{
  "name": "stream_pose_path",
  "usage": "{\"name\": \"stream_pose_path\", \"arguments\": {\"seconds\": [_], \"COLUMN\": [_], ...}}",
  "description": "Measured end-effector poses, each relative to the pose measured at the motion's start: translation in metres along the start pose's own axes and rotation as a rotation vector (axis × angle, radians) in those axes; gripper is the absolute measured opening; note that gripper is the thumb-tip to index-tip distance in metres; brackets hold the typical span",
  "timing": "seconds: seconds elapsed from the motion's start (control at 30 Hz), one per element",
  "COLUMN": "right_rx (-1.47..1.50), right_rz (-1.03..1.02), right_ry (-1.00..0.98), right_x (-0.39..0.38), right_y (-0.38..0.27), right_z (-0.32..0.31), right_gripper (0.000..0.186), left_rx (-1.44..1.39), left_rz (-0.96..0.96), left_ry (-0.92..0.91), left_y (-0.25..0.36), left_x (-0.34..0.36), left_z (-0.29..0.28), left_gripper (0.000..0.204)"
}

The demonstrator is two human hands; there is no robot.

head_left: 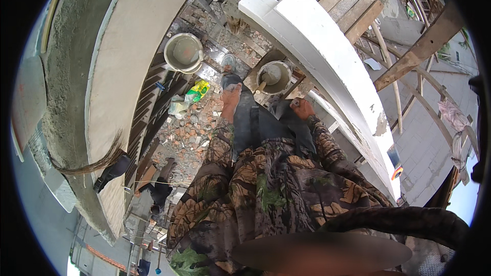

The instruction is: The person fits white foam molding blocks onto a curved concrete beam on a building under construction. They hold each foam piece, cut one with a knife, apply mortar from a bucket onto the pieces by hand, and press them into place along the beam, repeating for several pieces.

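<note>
My left hand (pixel 231 101) is against the front of my dark trouser leg (pixel 247 122), its fingers curled in. What lies within those fingers is hidden. On the other side, my right hand (pixel 303 108) is closed at the edge of the other dark trouser leg (pixel 294 122), which it seems to grip. Ahead of my right hand stands a bucket (pixel 279 86) of grey mortar, with a wooden-handled tool (pixel 261 86) leaning in it. A larger pale bucket (pixel 198 67) with greyish contents is ahead and left of my left hand.
A curved plastered wall (pixel 123 56) rises on the left, with a dark brush (pixel 113 172) on it. A white curved beam (pixel 327 46) runs along the right. Brick rubble (pixel 192 133), a green-yellow bag (pixel 197 92) and planks (pixel 353 5) lie about. Another person (pixel 159 190) is lower left.
</note>
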State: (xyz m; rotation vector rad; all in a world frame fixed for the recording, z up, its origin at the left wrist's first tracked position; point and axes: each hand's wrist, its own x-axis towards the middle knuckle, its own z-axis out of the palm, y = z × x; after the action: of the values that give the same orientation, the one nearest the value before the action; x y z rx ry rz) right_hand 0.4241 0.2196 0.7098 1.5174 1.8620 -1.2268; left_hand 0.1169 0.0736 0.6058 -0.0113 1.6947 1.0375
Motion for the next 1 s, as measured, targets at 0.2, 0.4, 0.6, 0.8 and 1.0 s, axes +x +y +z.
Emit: {"name": "stream_pose_path", "arguments": {"seconds": [0.2, 0.4, 0.6, 0.8, 1.0], "right_rx": [0.038, -0.087, -0.211, -0.13, 0.487], "right_rz": [-0.211, -0.362, -0.316, -0.549, 0.201], "right_ry": [0.001, 0.013, -0.074, -0.17, -1.153], "right_x": [0.049, 0.088, 0.099, 0.171, 0.197], "right_y": [0.036, 0.016, -0.068, -0.068, -0.125], "right_z": [0.053, 0.038, -0.002, 0.0, -0.032], "right_gripper": [0.026, 0.034, 0.058, 0.024, 0.015], "left_rx": [0.422, 0.525, 0.928, 1.564, 1.75], "left_rz": [0.182, 1.012, 0.729, 0.054, -0.217], "left_ry": [0.326, 1.082, 2.017, 1.527, 1.208], "left_y": [0.045, 0.213, 0.331, 0.35, 0.376], "left_x": [-0.082, -0.214, -0.404, -0.465, -0.422], "left_z": [-0.02, -0.157, -0.422, -0.573, -0.58], "left_gripper": [0.02, 0.025, 0.061, 0.106, 0.112]}}
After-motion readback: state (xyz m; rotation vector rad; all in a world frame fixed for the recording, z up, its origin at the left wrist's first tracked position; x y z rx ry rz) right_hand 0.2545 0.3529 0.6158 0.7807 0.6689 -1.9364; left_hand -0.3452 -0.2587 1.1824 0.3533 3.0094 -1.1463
